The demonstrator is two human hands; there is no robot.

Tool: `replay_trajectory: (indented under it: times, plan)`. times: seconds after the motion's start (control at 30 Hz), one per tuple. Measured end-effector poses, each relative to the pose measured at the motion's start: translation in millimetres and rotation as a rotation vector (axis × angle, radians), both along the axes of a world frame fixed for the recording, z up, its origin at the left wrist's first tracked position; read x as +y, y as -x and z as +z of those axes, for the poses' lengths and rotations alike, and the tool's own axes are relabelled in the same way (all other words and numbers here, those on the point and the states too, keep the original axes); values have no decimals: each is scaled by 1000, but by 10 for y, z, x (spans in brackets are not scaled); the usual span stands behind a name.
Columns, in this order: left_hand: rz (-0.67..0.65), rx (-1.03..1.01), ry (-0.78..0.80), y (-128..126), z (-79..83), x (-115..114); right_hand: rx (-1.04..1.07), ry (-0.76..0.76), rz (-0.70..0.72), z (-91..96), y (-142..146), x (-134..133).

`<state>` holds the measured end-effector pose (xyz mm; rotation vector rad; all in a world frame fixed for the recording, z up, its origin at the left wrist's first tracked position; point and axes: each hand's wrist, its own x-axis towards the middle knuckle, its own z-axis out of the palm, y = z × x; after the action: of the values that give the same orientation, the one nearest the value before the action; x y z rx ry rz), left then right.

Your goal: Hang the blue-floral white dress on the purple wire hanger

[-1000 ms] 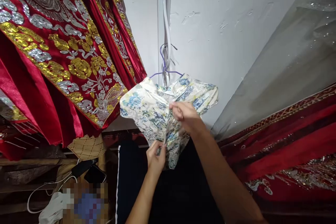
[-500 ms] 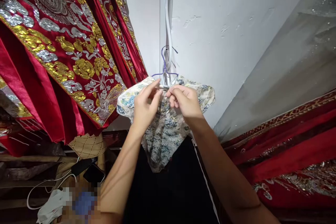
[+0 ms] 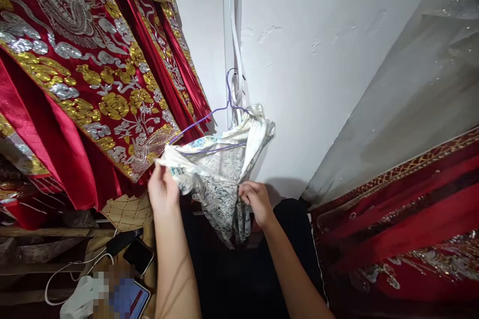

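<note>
A pale floral blouse (image 3: 220,184) with blue and cream print hangs askew from a purple wire hanger (image 3: 198,122). Its neck opening is spread wide, and the hanger's left shoulder shows bare above the cloth. My left hand (image 3: 163,187) pinches the garment's left shoulder edge near the hanger's left end. Lower and to the right, my right hand (image 3: 256,199) is closed on the front edge of the same blouse. The hanger's hook is caught at the white pole (image 3: 232,35) against the wall.
Red garments with gold and silver sequins (image 3: 116,104) hang at the left. More red embroidered cloth (image 3: 430,219) lies at the lower right, below a sheer grey fabric (image 3: 389,94). A phone (image 3: 138,255), a white cable (image 3: 50,286) and a woven fan-like piece (image 3: 129,212) are at lower left.
My hands have parted from the neckline: the left moved left and down, the right moved down. The blouse's neck is pulled open, baring the hanger's left arm.
</note>
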<state>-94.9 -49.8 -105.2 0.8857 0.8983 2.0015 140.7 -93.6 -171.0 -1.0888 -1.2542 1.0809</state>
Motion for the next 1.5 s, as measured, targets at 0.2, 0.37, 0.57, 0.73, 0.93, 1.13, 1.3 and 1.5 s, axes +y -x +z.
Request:
replay_trajectory:
  times: [0.2, 0.37, 0.57, 0.73, 0.93, 1.13, 1.3, 1.5]
  plan:
    - [-216, -297, 189, -482, -897, -192, -41, 43, 259, 82, -115, -362]
    - [-411, -181, -10, -961, -513, -501, -154, -7, 78, 249, -225, -352]
    - [-651, 538, -150, -1075, 11, -922, 90, 24, 185, 120, -139, -287]
    - [-354, 791, -72, -944, 68, -881, 77, -34, 392, 178, -36, -376]
    - [-719, 968, 35, -724, -224, -652, -237, -249, 308, 667, -378, -68]
    - [-558, 1363, 224, -334, -213, -563, -229, -402, -81, 885, -581, 842]
    - [-503, 1560, 424, 127, -47, -378, -426, -347, -62, 809, -694, 1156]
    - [-231, 1664, 48, 210, 287, -286, -569, -330, -217, 919, -1010, 873]
